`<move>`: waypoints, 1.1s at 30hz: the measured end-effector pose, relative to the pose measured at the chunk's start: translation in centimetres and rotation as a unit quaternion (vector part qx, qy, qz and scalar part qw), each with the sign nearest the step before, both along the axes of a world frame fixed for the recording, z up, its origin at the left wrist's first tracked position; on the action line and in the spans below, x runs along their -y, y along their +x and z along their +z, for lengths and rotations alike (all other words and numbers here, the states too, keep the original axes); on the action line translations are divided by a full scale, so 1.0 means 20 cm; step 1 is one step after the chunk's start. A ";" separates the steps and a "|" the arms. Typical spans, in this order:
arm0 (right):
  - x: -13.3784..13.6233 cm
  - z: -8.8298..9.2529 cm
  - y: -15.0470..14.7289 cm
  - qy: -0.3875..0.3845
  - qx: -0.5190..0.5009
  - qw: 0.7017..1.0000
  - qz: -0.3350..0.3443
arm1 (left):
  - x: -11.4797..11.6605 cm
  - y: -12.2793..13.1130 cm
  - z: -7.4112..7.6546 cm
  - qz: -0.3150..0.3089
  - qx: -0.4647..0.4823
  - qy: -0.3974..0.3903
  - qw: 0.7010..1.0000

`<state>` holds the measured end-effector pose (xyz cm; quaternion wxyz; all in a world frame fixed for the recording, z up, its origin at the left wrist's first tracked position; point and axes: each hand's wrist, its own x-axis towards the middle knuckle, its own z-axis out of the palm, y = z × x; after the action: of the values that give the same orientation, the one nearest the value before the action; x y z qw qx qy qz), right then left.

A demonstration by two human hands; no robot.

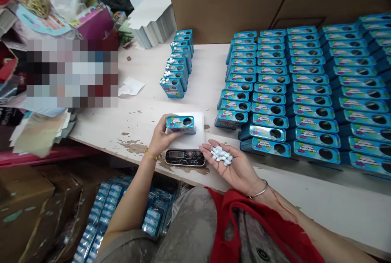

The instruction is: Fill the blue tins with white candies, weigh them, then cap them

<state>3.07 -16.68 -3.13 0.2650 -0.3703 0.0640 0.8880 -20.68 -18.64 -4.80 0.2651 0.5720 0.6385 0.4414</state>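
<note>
L hand (161, 135) grips a blue tin (179, 124), hole up, over the scale (200, 129), can't tell if resting on it; R hand (236, 171), palm up, loosely cupped, holds a heap of pale sweets (221, 155) just beside. Sweets could spill if R palm tips, esp. w/ such a small hole; L grip might skew the reading. Farther out, a bump could topple the sweet-topped tins (173, 88) or hole-up rows (271, 98).

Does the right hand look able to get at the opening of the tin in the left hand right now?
Probably yes: the right hand is close by, the left hand leaves the upward-facing opening of the tin uncovered, and nothing visible stands between.
</note>
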 end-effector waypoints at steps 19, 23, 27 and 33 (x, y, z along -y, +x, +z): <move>0.09 -0.08 0.11 -0.012 -0.027 0.999 0.042 | 0.32 0.69 0.13 -0.152 -0.189 -0.076 0.967; 0.10 -0.08 0.11 -0.023 -0.018 0.999 0.026 | 0.32 0.71 0.11 -0.143 -0.221 -0.069 0.962; 0.12 -0.08 0.11 -0.013 -0.033 0.999 0.023 | 0.32 0.72 0.10 -0.147 -0.258 -0.057 0.953; 0.10 -0.08 0.08 0.026 -0.051 0.998 0.008 | 0.29 0.68 0.10 -0.129 -0.174 -0.014 0.976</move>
<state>4.72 -18.72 -4.75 0.2634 -0.3179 0.0517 0.9093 -7.11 -24.51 -2.72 0.2125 0.7138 0.6019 0.2880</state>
